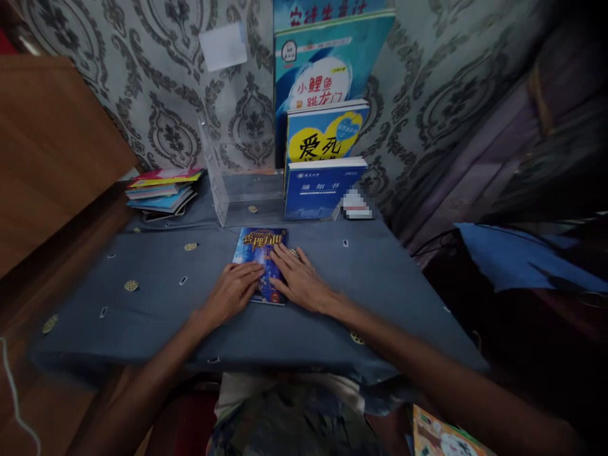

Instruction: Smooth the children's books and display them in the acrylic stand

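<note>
Dark blue book: lay flat mid-table on grey-blue cloth, near a clear acrylic stand. Left hand and right hand: palms down on its cover, fingers extended, grasping nothing. Upright books stood behind; book stack lay at far left

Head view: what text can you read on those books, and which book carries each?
"小鲤鱼跳龙门": tall teal book.
"爱", next character unclear: yellow-heart book.
"通知书": blue book in front; its smaller print is unreadable.
Gold title on the dark book under the left hand and right hand: too blurred.
Red characters on the topmost book: cut off.
</note>
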### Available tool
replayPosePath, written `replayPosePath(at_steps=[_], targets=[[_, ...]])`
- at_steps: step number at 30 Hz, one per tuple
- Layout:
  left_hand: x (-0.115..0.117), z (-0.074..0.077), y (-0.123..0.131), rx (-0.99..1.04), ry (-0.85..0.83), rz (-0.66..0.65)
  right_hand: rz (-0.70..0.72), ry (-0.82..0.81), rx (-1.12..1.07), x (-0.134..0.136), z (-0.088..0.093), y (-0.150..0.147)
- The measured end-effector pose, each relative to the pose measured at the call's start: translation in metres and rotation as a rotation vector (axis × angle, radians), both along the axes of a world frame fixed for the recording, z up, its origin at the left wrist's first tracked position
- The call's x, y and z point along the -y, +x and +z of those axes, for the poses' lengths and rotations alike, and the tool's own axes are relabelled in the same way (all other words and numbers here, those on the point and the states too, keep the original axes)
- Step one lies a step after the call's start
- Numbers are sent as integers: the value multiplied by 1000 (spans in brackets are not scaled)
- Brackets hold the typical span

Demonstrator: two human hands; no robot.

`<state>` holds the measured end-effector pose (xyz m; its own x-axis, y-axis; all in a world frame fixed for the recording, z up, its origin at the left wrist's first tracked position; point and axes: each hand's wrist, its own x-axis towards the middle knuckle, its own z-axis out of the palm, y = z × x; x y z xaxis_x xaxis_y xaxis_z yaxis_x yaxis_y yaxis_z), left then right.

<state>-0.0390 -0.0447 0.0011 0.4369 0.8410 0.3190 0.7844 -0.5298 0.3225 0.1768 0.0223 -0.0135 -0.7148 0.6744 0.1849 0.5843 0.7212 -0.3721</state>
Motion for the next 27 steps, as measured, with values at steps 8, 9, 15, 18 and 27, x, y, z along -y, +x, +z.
replayPosePath(at_steps=[8, 9, 15, 18, 27], targets=[[-32, -14, -20, -4, -75, 422, -68, -60, -63, 9, -2, 3], [-34, -15, -20, 44, -77, 415, -60, -68, -80, 9, -3, 3], [-44, -8, -18, 763, -191, 443, -68, -139, -94, 9, 0, 6], [-49, 0, -14, 1207, -375, 533, -84, -184, -82, 11, 5, 8], [-50, 11, 16, 1575, -714, 573, -217, -258, -228, 10, -2, 10]])
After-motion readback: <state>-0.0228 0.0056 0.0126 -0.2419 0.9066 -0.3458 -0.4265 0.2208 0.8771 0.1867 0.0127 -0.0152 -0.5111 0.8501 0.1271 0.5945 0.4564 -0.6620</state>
